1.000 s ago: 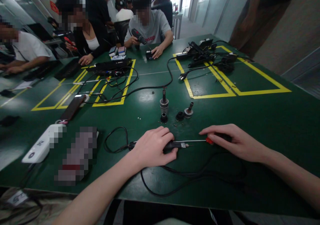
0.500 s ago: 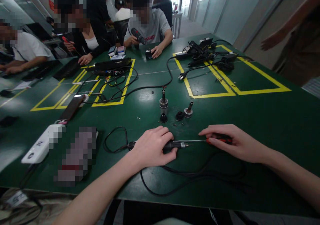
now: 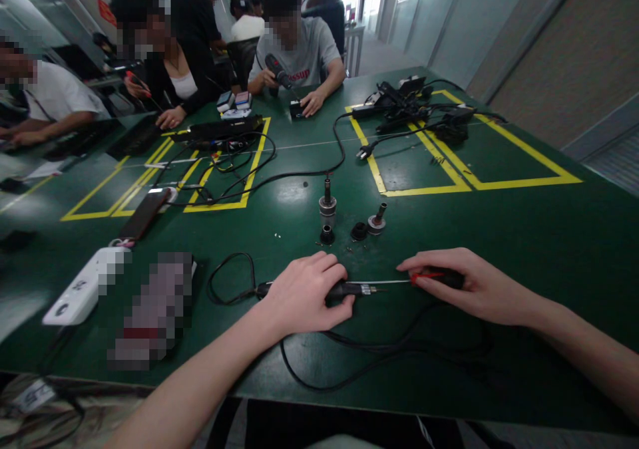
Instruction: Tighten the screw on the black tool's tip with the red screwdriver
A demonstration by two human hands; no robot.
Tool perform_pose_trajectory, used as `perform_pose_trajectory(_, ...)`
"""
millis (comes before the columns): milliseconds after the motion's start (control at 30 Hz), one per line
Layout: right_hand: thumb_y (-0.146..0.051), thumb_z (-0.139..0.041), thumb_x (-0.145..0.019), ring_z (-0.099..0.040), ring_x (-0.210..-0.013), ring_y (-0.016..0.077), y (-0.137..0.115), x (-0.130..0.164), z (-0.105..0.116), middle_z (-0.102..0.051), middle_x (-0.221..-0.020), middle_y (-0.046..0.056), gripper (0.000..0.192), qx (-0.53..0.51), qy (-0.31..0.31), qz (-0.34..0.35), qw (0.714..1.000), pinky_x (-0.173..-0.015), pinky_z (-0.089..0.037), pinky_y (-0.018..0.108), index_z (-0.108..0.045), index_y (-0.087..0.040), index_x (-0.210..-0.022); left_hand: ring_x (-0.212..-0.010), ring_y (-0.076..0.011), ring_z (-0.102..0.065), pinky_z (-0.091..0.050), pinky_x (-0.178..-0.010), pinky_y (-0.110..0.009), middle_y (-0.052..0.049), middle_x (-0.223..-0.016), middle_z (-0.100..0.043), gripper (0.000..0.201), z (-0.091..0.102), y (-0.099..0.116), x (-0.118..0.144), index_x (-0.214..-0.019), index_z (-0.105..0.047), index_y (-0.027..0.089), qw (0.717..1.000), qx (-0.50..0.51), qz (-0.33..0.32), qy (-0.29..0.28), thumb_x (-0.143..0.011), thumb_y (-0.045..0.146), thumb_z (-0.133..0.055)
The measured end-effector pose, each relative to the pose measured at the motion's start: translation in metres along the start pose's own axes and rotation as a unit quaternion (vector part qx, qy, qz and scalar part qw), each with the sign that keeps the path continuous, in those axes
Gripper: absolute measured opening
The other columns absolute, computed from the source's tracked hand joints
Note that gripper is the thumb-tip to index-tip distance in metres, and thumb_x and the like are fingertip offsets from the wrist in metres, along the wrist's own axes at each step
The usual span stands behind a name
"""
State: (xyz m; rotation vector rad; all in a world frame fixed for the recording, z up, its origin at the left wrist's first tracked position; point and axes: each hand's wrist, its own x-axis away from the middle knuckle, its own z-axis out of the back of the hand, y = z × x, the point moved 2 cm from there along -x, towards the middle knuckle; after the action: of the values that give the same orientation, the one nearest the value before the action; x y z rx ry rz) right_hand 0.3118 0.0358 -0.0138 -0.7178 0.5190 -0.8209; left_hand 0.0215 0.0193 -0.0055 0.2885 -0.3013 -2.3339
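Green tabletop (image 3: 519, 236) is bearing a black corded tool (image 3: 343, 291), which the left hand (image 3: 304, 293) is clasping under its palm, presumably for steadiness, while the right hand (image 3: 472, 283) is pinching a red-and-black screwdriver (image 3: 414, 279), shaft pointing toward the left hand, tip hidden.

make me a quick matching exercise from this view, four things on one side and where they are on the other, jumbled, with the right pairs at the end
Things
1. slim black tool
2. screwdriver
3. black plug
4. white device

Places
A. at a yellow tape line
B. under the left hand
C. toward the left side of the table, outside both hands
D. with its handle in the fingers of the right hand

Right pairs
1-B, 2-D, 3-A, 4-C
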Motion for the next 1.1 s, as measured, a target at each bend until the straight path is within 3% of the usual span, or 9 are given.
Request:
perform_pose_trajectory(333, -0.047, -0.080, -0.096, -0.079, -0.077, 0.0226, -0.0039, 0.0017, 0.0064, -0.082, -0.091, 0.007, 0.024, -0.051, 0.033, 0.004, 0.998, -0.071, -0.065, 0.033, -0.085, -0.026, -0.106, -0.086, -0.0214, -0.067, -0.054, -0.075, -0.033, -0.003, -0.089, -0.069, 0.014, 0.0012, 0.0010, -0.0001, -0.094, -0.065, 0.020, 1.000, 0.005, 0.004, -0.009, -0.097, 0.034, -0.065)
perform_pose_trajectory(600, -0.061, -0.058, -0.107, -0.075, -0.066, 0.0219, 0.0016, 0.0001, 0.0010, -0.082, -0.079, 0.007, 0.048, -0.054, -0.011, -0.062, 0.997, -0.057, -0.059, 0.031, -0.085, -0.022, -0.113, -0.087, -0.0213, -0.066, -0.055, -0.076, -0.033, -0.003, -0.089, -0.068, 0.014, 0.0030, 0.0014, -0.0005, -0.092, -0.063, 0.021, 1.000, 0.012, 0.011, -0.019, -0.097, 0.035, -0.064)
perform_pose_trajectory(833, -0.059, -0.083, -0.090, -0.073, -0.068, 0.0216, -0.0053, -0.0010, 0.0037, -0.079, -0.083, 0.006, 0.036, -0.047, 0.066, -0.034, 0.996, -0.062, -0.063, 0.033, -0.085, -0.026, -0.104, -0.085, -0.0213, -0.066, -0.056, -0.077, -0.034, -0.002, -0.087, -0.068, 0.015, 0.0015, 0.0011, 0.0002, -0.094, -0.064, 0.021, 1.000, 0.009, 0.008, -0.011, -0.097, 0.036, -0.064)
perform_pose_trajectory(1100, -0.057, -0.059, -0.108, -0.072, -0.060, 0.0199, 0.0015, 0.0001, -0.0002, -0.079, -0.073, 0.006, 0.045, -0.060, -0.010, -0.054, 0.997, -0.056, -0.057, 0.030, -0.084, -0.021, -0.111, -0.085, -0.0214, -0.066, -0.055, -0.076, -0.033, -0.003, -0.087, -0.069, 0.014, 0.0015, 0.0015, -0.0006, -0.093, -0.064, 0.021, 1.000, 0.011, 0.005, -0.011, -0.096, 0.035, -0.064)
